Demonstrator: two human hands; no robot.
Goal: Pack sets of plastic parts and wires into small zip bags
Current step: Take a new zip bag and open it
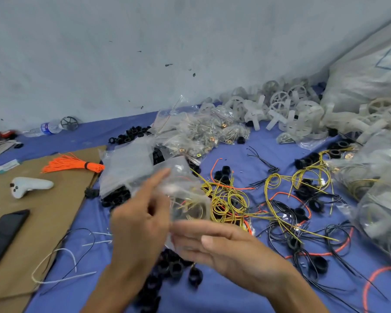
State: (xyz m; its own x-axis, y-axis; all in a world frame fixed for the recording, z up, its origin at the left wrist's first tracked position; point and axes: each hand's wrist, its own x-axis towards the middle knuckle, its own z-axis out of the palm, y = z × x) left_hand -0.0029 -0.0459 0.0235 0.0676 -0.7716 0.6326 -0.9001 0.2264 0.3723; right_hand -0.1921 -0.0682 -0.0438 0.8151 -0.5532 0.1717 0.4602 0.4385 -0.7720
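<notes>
– Zip bag is up off the blue sheet, between your two hands over the near middle of it. Yellow and orange wire show through the film.

– Which hand has it?

– Your left hand grips its left side, fingers curled, forefinger pointing up along the plastic. Your right hand lies at the lower edge with fingers nearly straight. The blur stops me telling whether that thumb pinches the bag.

– What could go wrong from here?

– Spilling, I'd judge. If the mouth isn't sealed (I can't find the zip strip at all), a tilt would drop the set among the yellow wires and black rings just below. There you couldn't tell it from loose stock. A wire end caught in the seal would also stop it closing.

– And what can't you make out?

– Whether a plastic part is inside yet. The big bags at the sheet's right edge are cut off. The white wheels along its far edge, by the wall, are a heap too tangled to count.
</notes>
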